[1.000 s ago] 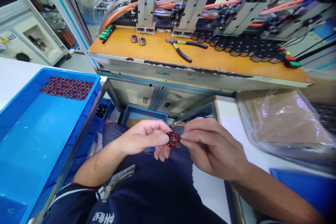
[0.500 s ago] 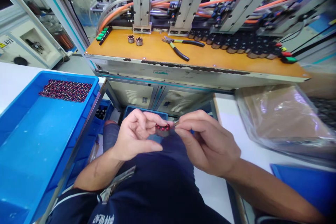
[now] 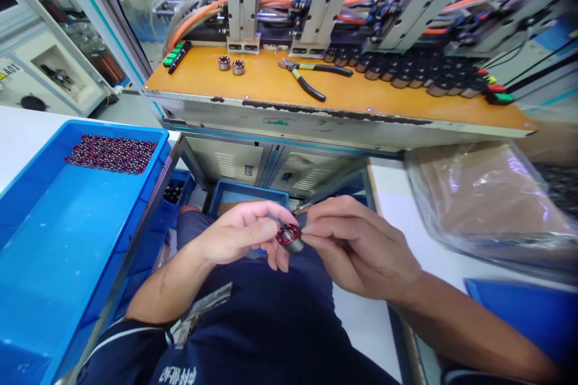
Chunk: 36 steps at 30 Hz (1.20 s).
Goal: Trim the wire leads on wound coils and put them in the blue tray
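Observation:
Low in front of my body, my left hand [image 3: 253, 231] holds a small motor stator [image 3: 289, 237], a short metal ring with red windings on its upper face. Thumb and fingers close around its left side, and the ring is tilted so its open centre faces up toward me. My right hand [image 3: 361, 246] is closed in a pinch at the stator's right edge. Behind those fingertips shows a small dark piece [image 3: 301, 219]; what exactly the right fingers grip is too small to tell.
On the orange bench lie cutting pliers [image 3: 311, 75], two stators [image 3: 231, 65], markers [image 3: 177, 57] and a row of dark-topped parts [image 3: 406, 72], under machine fixtures. A blue tray [image 3: 49, 240] with many wound parts stands left. At right sits a plastic-wrapped cardboard stack [image 3: 478, 198].
The stator has turned and tipped, showing more of its wound face, and shifted slightly right and down. My left thumb has moved up onto it; the right hand stays pinched beside it.

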Each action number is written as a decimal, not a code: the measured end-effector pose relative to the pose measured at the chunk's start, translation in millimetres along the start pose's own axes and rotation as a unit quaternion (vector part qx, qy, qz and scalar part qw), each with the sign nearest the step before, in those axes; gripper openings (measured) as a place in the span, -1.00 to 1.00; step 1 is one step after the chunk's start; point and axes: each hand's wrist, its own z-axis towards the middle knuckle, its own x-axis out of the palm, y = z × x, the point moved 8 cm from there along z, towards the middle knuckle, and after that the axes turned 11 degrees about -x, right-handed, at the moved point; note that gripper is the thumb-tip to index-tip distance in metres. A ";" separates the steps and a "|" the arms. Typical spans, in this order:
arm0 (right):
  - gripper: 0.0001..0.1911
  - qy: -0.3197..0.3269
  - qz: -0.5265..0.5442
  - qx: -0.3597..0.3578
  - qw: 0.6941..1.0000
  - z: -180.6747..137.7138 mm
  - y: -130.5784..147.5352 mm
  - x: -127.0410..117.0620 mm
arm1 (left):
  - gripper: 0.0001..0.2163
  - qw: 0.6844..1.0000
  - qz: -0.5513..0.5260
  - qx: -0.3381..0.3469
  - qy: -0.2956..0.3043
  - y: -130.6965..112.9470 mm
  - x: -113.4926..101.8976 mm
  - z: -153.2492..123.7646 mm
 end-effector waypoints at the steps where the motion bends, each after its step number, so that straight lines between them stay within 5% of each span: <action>1: -0.87 0.003 0.001 -0.004 1.000 0.1 0.5 0.2 | -0.60 1.000 0.003 -0.015 0.016 2.2 1.5 0.5; 4: -0.89 0.011 -0.004 -0.009 1.000 0.1 1.0 0.6 | -0.54 0.996 0.011 -0.063 0.064 10.1 7.0 1.6; 7: -0.90 0.011 -0.001 -0.006 1.000 0.2 0.8 0.3 | -0.64 0.998 0.021 -0.043 0.045 7.8 4.6 1.5; 14: -0.89 -0.029 -0.016 0.043 0.999 -1.3 -5.5 0.2 | -0.76 0.979 0.079 0.173 -0.079 -23.8 -3.4 -13.9; 20: -0.86 -0.076 0.004 0.081 0.994 1.0 -5.4 3.8 | -0.76 0.912 0.151 0.356 -0.138 -45.3 5.9 -34.2; 23: -0.89 -0.116 0.060 0.157 0.979 -1.4 -10.9 3.7 | -0.72 0.884 0.166 0.404 -0.166 -49.5 4.7 -40.1; 25: -0.87 -0.119 0.168 0.260 0.943 -9.7 -21.9 14.1 | -0.65 0.874 0.178 0.417 -0.175 -50.5 2.9 -42.2; 27: -0.80 -0.097 0.311 0.355 0.877 -21.0 -29.0 34.3 | -0.62 0.868 0.200 0.417 -0.180 -50.7 1.8 -43.0; 30: -0.77 -0.088 0.450 0.419 0.784 -32.9 -31.5 55.8 | -0.69 0.871 0.227 0.394 -0.187 -50.0 -0.9 -41.5; 36: -0.75 -0.099 0.526 0.453 0.713 -42.6 -40.3 72.7 | -0.73 0.881 0.218 0.381 -0.175 -48.0 -5.8 -40.5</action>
